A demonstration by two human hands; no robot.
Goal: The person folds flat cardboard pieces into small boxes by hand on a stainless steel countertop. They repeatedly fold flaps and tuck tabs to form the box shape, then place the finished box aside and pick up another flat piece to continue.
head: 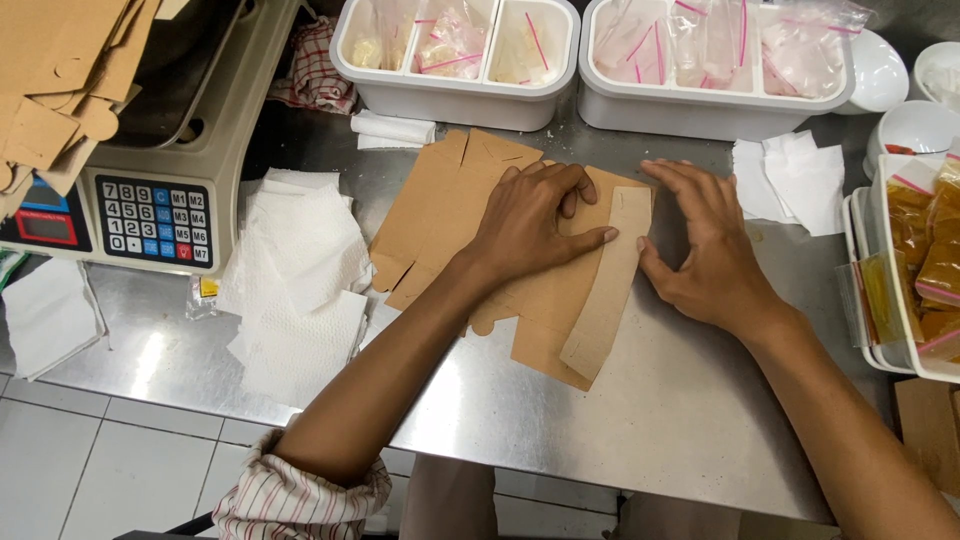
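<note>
- left hand (528, 222) presses flat, fingers spread, on the brown die-cut cardboard box blank (452, 205) at frame centre.
- right hand (705, 250), fingers open, folds its side flap (607, 285) over; the crease likely needs firm pressing next.

A flat cardboard box blank (545, 290) lies mid-table (680, 420) under both hands. Paper napkins (300, 270) lie to its left, a scale (150, 180) beyond them. Two tubs of bagged items (455, 90) (700, 110) stand behind; a tray of packets (900, 290) sits right.

Matt brown cardboard sheet (470, 215), brushed-steel table (680, 420)
</note>
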